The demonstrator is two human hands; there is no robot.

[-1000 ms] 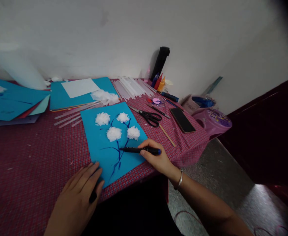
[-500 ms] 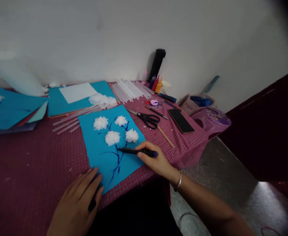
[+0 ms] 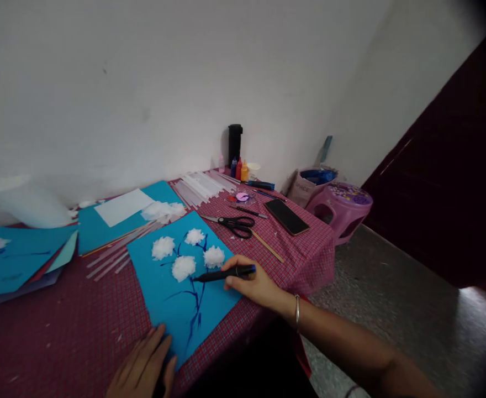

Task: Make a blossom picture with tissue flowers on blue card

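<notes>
While the left hand (image 3: 143,367) lies flat, released, on the near corner of the blue sheet (image 3: 172,309), the right hand (image 3: 253,284) grasps a black marker (image 3: 224,273), tip beside white tissue puffs (image 3: 184,267). Firm pinning and light strokes should keep lines clean.

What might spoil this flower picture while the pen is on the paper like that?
1. The marker in the right hand has its tip close to a white paper tuft; a slip may stain it.
2. The blue sheet lies near the edge of the table, and only the left hand presses on one corner, so a firm stroke might shift it and bend the line.
</notes>
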